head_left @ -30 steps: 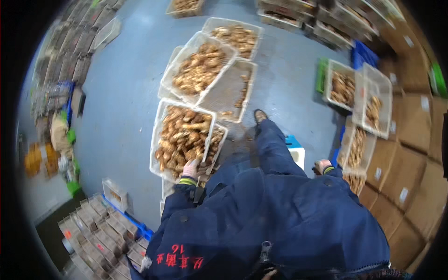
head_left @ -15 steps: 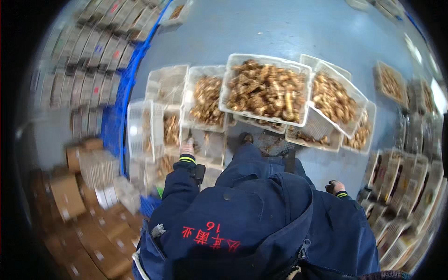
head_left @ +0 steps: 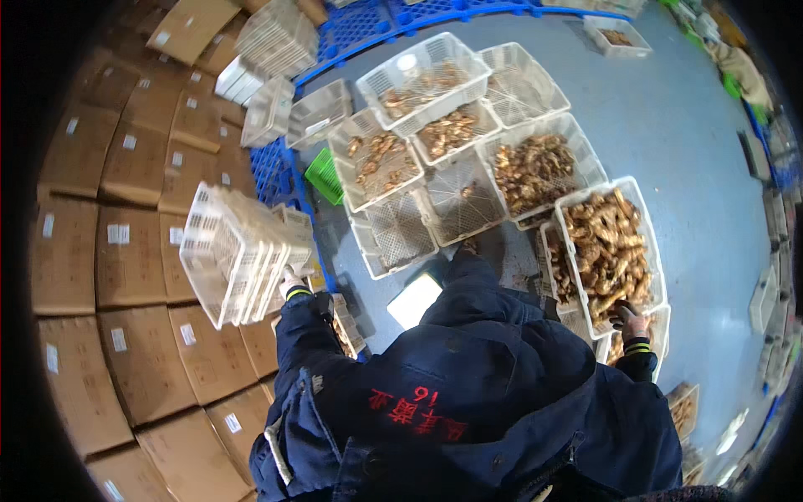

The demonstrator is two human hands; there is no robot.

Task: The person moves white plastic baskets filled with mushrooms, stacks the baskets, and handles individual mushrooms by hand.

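Note:
My left hand [head_left: 293, 280] is at the lower right edge of a tall stack of nested white plastic baskets [head_left: 222, 251]; its fingers are mostly hidden, and I cannot tell whether they grip a rim. My right hand [head_left: 631, 321], with dark-covered fingers, overlaps the near corner of a white crate [head_left: 661, 276] heaped with long brown mushrooms [head_left: 606, 251]. Its fingers look apart and nothing shows between them. Farther ahead, another crate [head_left: 585, 138] holds darker mushrooms [head_left: 535, 171]. Several crates beside it hold only a few pieces, such as the basket [head_left: 393, 226] left of my legs.
Brown cardboard boxes [head_left: 125, 276] pack the left side. A blue plastic pallet [head_left: 276, 171] and a green basket [head_left: 324, 177] lie between them and the crates. A bright white square object [head_left: 416, 301] is on the blue-grey floor [head_left: 694, 159] by my legs.
My view has swung left, so the boxes and stacked baskets now fill the left side. My left hand has moved from the crates to the basket stack; my right hand now overlaps the mushroom crate.

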